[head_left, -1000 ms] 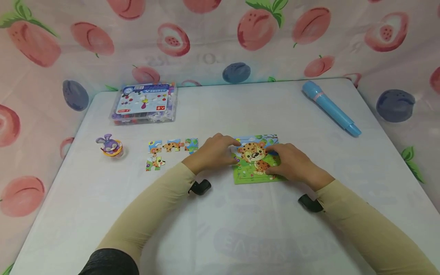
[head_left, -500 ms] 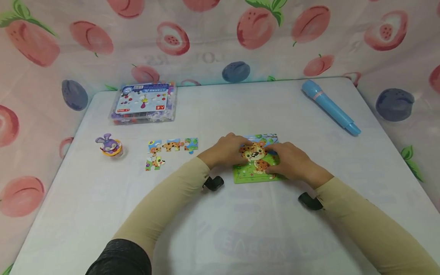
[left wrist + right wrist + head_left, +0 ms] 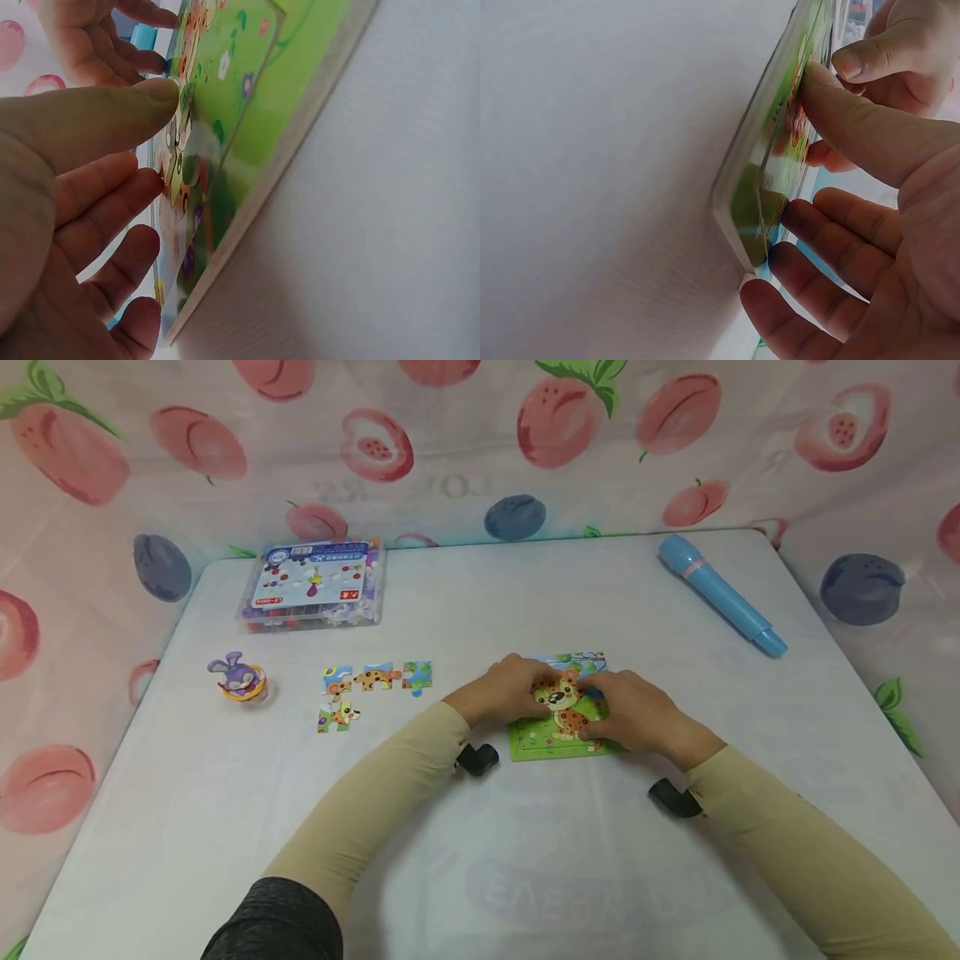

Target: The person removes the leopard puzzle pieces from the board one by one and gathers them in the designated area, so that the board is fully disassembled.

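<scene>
Head view: leopard puzzle (image 3: 566,722) lies flat on the white counter (image 3: 555,868), just right of centre, both hands on it. Left hand (image 3: 512,691) covers part of its left side, thumb and fingertips apart over the leopard; can't tell if that grip has a piece in it. Right hand (image 3: 641,714) is at the right side, grip spread, picture showing between thumb and index. Four loose pieces (image 3: 377,677) sit well left of the puzzle: three in a row, one nearer the person. Further left, bunny toy (image 3: 237,678). Clear box (image 3: 318,589) at back left, blue tube (image 3: 723,596) at back right, lying at an angle.

Left wrist view: puzzle seen at a steep angle, its pale board edge facing the camera. Left thumb reaches over the picture; area under it is blurred. Right hand at the far side.

Right wrist view: right thumb on the picture, other fingers apart from it along the puzzle's edge, one fingertip by the corner. Left hand just behind.
</scene>
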`<move>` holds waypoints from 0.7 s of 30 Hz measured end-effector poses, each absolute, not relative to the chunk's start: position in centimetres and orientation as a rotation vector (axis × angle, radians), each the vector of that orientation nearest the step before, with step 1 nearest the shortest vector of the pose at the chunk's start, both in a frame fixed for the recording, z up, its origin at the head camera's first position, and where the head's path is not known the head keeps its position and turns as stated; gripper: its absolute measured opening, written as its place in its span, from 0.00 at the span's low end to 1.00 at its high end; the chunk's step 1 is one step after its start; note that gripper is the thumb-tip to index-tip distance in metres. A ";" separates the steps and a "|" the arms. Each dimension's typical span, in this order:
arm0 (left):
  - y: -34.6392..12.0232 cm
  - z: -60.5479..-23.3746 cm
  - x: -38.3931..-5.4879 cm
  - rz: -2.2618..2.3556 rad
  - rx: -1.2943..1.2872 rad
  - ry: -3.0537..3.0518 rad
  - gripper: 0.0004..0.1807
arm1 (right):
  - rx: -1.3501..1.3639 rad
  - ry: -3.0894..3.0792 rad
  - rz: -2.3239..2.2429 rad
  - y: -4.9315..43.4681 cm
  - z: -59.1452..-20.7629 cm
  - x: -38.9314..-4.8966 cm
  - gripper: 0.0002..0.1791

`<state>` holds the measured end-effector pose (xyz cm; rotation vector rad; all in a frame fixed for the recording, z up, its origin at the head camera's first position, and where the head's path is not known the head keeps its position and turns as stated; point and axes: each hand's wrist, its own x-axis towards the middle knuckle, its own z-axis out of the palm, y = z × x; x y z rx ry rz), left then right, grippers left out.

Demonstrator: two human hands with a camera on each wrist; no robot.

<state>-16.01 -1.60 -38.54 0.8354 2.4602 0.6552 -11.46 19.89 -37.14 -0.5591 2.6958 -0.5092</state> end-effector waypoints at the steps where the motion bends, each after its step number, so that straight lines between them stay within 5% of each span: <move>1: -1.6 -38.5 -16.0 0.670 0.828 2.453 0.31 | -0.561 2.697 -0.511 19.9 -37.1 -11.5 0.40; 21: -1.1 -38.9 -16.4 0.977 0.678 2.322 0.30 | -0.554 2.696 -0.486 19.8 -37.2 -11.5 0.40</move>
